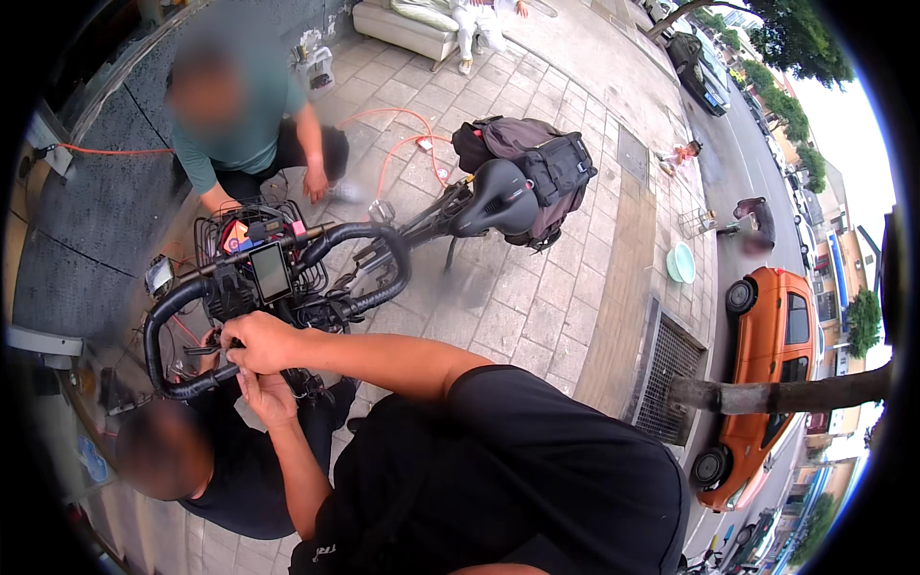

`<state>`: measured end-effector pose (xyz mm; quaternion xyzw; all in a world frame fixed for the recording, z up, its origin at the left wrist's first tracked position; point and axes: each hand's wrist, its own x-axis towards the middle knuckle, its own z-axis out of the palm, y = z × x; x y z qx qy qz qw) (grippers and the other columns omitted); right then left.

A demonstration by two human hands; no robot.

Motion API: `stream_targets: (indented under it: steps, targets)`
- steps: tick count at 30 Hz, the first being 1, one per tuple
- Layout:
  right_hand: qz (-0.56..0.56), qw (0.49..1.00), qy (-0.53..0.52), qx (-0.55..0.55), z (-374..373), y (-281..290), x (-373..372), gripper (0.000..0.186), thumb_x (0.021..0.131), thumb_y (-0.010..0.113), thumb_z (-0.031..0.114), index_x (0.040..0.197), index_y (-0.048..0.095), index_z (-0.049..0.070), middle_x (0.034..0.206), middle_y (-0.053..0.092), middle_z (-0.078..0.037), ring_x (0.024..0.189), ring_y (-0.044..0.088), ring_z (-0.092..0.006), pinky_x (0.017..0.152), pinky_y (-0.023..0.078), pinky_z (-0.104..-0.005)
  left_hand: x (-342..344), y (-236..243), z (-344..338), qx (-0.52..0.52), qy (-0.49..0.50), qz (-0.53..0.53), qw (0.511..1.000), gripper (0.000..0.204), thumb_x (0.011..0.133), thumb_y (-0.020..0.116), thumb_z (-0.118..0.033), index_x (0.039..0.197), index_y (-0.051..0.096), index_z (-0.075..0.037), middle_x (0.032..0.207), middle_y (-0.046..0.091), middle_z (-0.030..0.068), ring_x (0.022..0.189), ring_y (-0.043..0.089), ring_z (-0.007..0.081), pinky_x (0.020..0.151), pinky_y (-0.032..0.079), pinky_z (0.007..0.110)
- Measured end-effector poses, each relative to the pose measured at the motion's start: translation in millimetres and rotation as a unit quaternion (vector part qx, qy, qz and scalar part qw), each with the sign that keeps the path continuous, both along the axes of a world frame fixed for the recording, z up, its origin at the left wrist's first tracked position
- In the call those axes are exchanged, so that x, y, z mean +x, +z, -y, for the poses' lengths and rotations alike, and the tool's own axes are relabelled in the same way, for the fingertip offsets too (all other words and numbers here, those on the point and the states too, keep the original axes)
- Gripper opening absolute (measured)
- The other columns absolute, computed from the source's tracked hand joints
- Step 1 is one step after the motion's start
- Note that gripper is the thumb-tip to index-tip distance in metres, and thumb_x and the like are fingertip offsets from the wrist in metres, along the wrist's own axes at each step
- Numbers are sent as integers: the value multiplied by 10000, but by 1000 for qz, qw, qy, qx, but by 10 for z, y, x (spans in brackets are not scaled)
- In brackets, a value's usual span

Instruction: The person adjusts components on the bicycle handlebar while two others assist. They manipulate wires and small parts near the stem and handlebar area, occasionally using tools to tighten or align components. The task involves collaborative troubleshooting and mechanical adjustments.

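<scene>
A black bicycle stands on the paved walk with a looped black handlebar [359, 235] and a small display [270, 271] at its stem. My right hand [261, 341] is closed over the near end of the bar, by the grip [192, 385]. My left hand [266, 395] sits just beneath it, its fingers reaching up to the same spot and partly hidden by the right hand. The black saddle [498, 196] and a dark bag [541, 163] on the rear rack lie beyond.
A person in a green shirt [244, 120] crouches behind the wire front basket [222, 222]. Another person in black [225, 465] crouches at my lower left. An orange hose [398, 129] crosses the paving. A grate [666, 369], a tree trunk [767, 393] and an orange car [776, 355] are on the right.
</scene>
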<state>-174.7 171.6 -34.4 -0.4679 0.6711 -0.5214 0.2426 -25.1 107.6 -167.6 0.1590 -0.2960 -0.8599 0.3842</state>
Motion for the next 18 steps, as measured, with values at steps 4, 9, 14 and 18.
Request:
stream_targets:
  steps: [4,9,14,18]
  targets:
    - [17,999,-11,42,5,29,10,293,859,760,149,1105,758,-12,1018,769,-253,993,749,-435,897,596,-476,-193,75,-38,52,64,100,992,390,1091,583,-148,1445,543,11,1411,627,120,1298,627,208,1111,513,379]
    - [24,999,-15,21,0,-22,-37,279,870,763,158,1093,758,-10,995,767,-256,973,751,-435,889,594,-477,-261,37,-117,56,70,43,995,427,1083,584,-121,1484,517,9,1466,593,132,1341,608,217,1148,504,396]
    - [15,1000,-22,-11,87,-96,-58,251,868,776,182,1045,777,4,968,770,-247,929,760,-424,866,601,-464,-152,-17,-10,37,11,-15,999,440,1081,617,-155,1483,517,-6,1478,599,122,1342,614,244,1150,506,409]
    - [52,999,14,4,77,38,33,265,877,768,175,1078,773,3,1029,784,-213,982,763,-417,909,598,-443,-269,369,-183,51,118,93,987,370,1082,607,-130,1426,545,-11,1381,636,121,1278,652,235,1108,539,403]
